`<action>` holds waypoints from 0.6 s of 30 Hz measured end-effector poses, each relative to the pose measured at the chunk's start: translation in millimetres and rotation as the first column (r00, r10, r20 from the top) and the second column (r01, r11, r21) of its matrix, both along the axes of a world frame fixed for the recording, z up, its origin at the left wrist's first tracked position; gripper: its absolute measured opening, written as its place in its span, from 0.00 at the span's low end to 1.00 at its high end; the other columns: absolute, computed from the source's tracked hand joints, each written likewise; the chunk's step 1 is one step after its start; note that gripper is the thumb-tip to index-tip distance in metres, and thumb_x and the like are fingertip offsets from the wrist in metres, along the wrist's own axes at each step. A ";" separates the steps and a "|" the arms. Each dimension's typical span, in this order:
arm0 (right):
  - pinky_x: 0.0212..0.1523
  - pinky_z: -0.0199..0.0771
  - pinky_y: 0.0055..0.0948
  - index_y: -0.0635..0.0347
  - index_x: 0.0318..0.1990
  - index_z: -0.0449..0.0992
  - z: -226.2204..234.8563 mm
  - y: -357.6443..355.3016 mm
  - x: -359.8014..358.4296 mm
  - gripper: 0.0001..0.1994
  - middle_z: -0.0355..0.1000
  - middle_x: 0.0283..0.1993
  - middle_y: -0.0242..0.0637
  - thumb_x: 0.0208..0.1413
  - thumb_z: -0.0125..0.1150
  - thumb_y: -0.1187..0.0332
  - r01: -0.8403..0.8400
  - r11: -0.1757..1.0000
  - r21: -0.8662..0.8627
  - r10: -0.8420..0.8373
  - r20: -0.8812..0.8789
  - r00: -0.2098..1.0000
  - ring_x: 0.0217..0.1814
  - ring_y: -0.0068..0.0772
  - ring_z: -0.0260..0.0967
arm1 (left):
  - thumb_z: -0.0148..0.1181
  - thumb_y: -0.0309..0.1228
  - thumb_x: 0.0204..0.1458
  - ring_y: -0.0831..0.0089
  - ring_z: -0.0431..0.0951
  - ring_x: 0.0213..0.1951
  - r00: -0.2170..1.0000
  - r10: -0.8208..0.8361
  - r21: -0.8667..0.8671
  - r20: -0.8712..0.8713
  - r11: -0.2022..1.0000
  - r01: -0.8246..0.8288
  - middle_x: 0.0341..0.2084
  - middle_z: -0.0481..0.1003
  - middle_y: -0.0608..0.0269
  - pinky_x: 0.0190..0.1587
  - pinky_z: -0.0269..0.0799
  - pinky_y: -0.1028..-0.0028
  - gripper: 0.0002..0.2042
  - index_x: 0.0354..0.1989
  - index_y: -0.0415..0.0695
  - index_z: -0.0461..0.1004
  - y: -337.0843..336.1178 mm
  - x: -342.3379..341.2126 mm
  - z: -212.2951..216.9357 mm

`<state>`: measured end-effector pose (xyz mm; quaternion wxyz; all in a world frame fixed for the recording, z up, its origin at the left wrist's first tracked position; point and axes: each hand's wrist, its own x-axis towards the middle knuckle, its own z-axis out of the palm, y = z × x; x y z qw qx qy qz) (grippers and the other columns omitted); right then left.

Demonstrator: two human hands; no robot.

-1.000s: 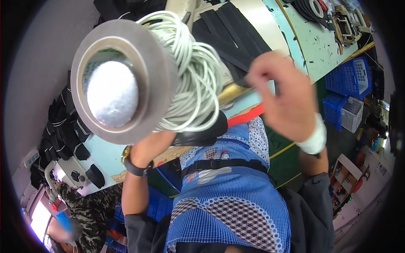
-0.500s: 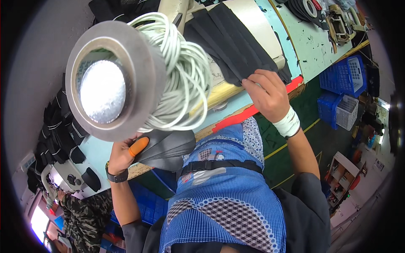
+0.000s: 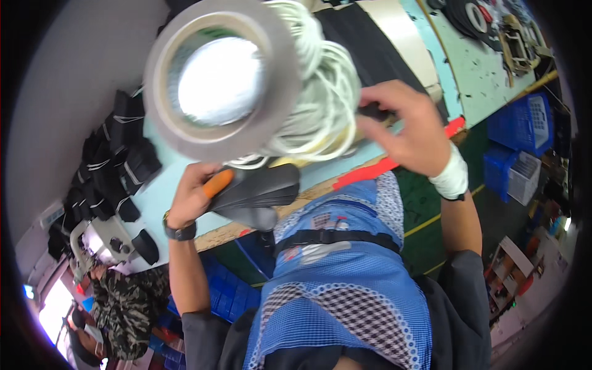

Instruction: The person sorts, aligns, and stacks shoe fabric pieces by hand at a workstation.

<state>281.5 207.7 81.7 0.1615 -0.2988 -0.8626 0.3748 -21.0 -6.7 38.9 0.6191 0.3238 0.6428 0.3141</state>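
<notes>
My left hand [image 3: 194,194], with an orange finger cot on its thumb, is closed on a fanned bunch of dark, flat, round-ended pieces [image 3: 259,190]. They hang over the bench's front edge. My right hand [image 3: 410,129], white wrapping at its wrist, is blurred by motion. Its thumb and fingers are apart beside the near end of a stack of long black strips [image 3: 370,46], and the white cord partly covers its fingertips. The strips lie on a pale machine bed [image 3: 404,28].
Close before me, a roll of tape [image 3: 163,80] and a bundle of white cord [image 3: 330,86] block part of the bench [image 3: 163,200]. Black bundles [image 3: 126,154] are heaped at left, near a person in camouflage [image 3: 126,308]. Blue crates [image 3: 518,126] stand at right.
My right hand's fingers have parted and come away from the strips' corner. My left hand still holds the dark pieces. The whole view has shifted, with the tape and cord now farther right.
</notes>
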 end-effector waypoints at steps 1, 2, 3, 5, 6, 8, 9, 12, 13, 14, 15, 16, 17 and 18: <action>0.43 0.74 0.40 0.66 0.44 0.77 -14.0 -5.6 -12.2 0.17 0.75 0.38 0.48 0.47 0.66 0.68 -0.095 0.992 0.086 0.096 -0.008 0.995 0.39 0.49 0.73 | 0.56 0.30 0.59 0.88 0.66 0.28 0.999 -0.045 -0.059 0.020 0.997 0.046 0.24 0.74 0.75 0.30 0.62 0.82 0.10 0.35 0.35 0.78 4.3 -1.2 -2.4; 0.44 0.73 0.40 0.66 0.45 0.76 -22.4 -9.9 -21.2 0.18 0.75 0.39 0.49 0.47 0.66 0.67 -0.120 0.981 0.154 0.123 -0.009 0.992 0.40 0.51 0.73 | 0.56 0.31 0.59 0.87 0.68 0.30 0.999 -0.025 0.003 0.024 1.000 0.025 0.27 0.76 0.73 0.33 0.65 0.82 0.10 0.38 0.35 0.78 12.8 7.8 -3.2; 0.44 0.73 0.41 0.67 0.45 0.76 -27.1 -12.0 -27.1 0.18 0.75 0.39 0.50 0.47 0.66 0.67 -0.145 0.964 0.223 0.149 -0.003 0.989 0.40 0.52 0.73 | 0.56 0.32 0.59 0.87 0.69 0.32 0.999 -0.005 0.069 0.033 0.998 0.002 0.30 0.78 0.71 0.35 0.67 0.82 0.11 0.41 0.35 0.79 18.9 18.8 -3.5; 0.44 0.74 0.41 0.67 0.44 0.76 -33.7 -7.6 -21.3 0.17 0.75 0.39 0.50 0.47 0.65 0.68 -0.142 0.984 0.107 0.141 0.015 0.990 0.39 0.53 0.73 | 0.58 0.31 0.59 0.85 0.71 0.37 0.999 0.025 0.065 0.043 0.998 -0.027 0.36 0.79 0.66 0.42 0.69 0.79 0.12 0.44 0.35 0.78 21.1 22.2 -1.6; 0.44 0.74 0.41 0.68 0.44 0.76 -33.4 -6.2 -17.7 0.16 0.75 0.38 0.51 0.48 0.64 0.69 -0.138 0.990 -0.009 0.138 0.042 0.990 0.39 0.53 0.73 | 0.60 0.30 0.58 0.84 0.72 0.39 0.999 0.023 0.051 0.043 0.998 -0.025 0.37 0.79 0.66 0.44 0.69 0.78 0.12 0.45 0.35 0.78 17.8 20.1 0.2; 0.38 0.75 0.35 0.68 0.38 0.79 -11.0 3.0 0.4 0.09 0.76 0.34 0.49 0.49 0.62 0.73 -0.092 0.979 -0.180 0.102 0.048 0.994 0.35 0.48 0.76 | 0.65 0.27 0.53 0.79 0.75 0.43 0.988 0.024 0.069 0.153 0.997 -0.035 0.42 0.78 0.63 0.49 0.70 0.74 0.17 0.51 0.36 0.74 9.9 12.1 1.5; 0.36 0.74 0.32 0.69 0.36 0.79 6.6 6.8 9.8 0.08 0.76 0.33 0.48 0.50 0.62 0.75 -0.037 0.959 -0.281 0.069 0.106 0.992 0.33 0.43 0.76 | 0.65 0.27 0.53 0.79 0.75 0.43 0.987 0.023 0.066 0.157 0.997 -0.034 0.42 0.78 0.63 0.49 0.70 0.74 0.17 0.51 0.36 0.74 7.4 8.5 -2.0; 0.38 0.72 0.30 0.66 0.35 0.81 30.5 17.2 34.2 0.06 0.76 0.32 0.43 0.49 0.65 0.76 -0.194 0.857 -0.478 0.230 0.018 0.973 0.33 0.35 0.74 | 0.69 0.28 0.49 0.72 0.75 0.48 0.997 0.078 0.104 0.021 0.991 -0.079 0.47 0.77 0.60 0.52 0.70 0.69 0.22 0.53 0.37 0.71 -0.7 0.0 -11.1; 0.40 0.72 0.30 0.65 0.35 0.81 32.9 18.2 34.7 0.06 0.76 0.34 0.43 0.49 0.66 0.76 -0.269 0.796 -0.542 0.299 -0.035 0.954 0.35 0.34 0.73 | 0.69 0.28 0.49 0.72 0.75 0.48 0.997 0.076 0.104 0.021 0.992 -0.078 0.47 0.77 0.60 0.52 0.70 0.69 0.22 0.53 0.37 0.71 -6.6 -5.6 -14.8; 0.42 0.71 0.31 0.64 0.34 0.82 26.5 15.8 32.8 0.06 0.76 0.38 0.43 0.48 0.67 0.76 -0.318 0.797 -0.513 0.312 -0.100 0.945 0.38 0.34 0.73 | 0.68 0.27 0.49 0.70 0.76 0.48 0.997 0.008 0.113 -0.079 0.994 0.001 0.46 0.77 0.59 0.52 0.70 0.69 0.21 0.52 0.37 0.72 -10.2 -11.8 -17.7; 0.45 0.70 0.32 0.63 0.34 0.82 14.3 11.0 25.4 0.06 0.75 0.41 0.44 0.47 0.67 0.76 -0.367 0.797 -0.480 0.330 -0.163 0.930 0.41 0.33 0.72 | 0.67 0.27 0.50 0.69 0.76 0.48 0.983 -0.054 0.117 -0.178 0.990 0.076 0.46 0.77 0.59 0.52 0.70 0.68 0.20 0.52 0.37 0.72 -10.5 -14.5 -19.8; 0.48 0.68 0.32 0.61 0.34 0.82 5.4 5.8 16.2 0.05 0.73 0.45 0.45 0.48 0.67 0.74 -0.328 0.812 -0.483 0.303 -0.131 0.944 0.47 0.35 0.70 | 0.63 0.26 0.52 0.67 0.76 0.48 0.962 -0.090 0.136 -0.256 0.982 0.128 0.45 0.77 0.57 0.52 0.71 0.67 0.17 0.50 0.37 0.74 -5.0 -11.6 -21.7; 0.48 0.68 0.32 0.61 0.34 0.82 -8.6 1.9 4.6 0.05 0.73 0.45 0.45 0.48 0.67 0.74 -0.331 0.812 -0.481 0.303 -0.138 0.943 0.47 0.35 0.70 | 0.63 0.26 0.52 0.67 0.76 0.48 0.961 -0.090 0.134 -0.263 0.982 0.129 0.45 0.77 0.57 0.52 0.71 0.67 0.17 0.50 0.37 0.74 1.3 -6.2 -17.5; 0.46 0.70 0.32 0.61 0.35 0.82 -24.3 -1.4 -7.3 0.05 0.74 0.43 0.45 0.50 0.66 0.74 -0.280 0.932 -0.231 0.259 -0.116 0.959 0.45 0.35 0.72 | 0.61 0.25 0.52 0.67 0.76 0.48 0.953 -0.125 0.154 -0.278 0.973 0.173 0.45 0.78 0.56 0.52 0.71 0.67 0.16 0.50 0.37 0.74 9.8 -0.3 -13.9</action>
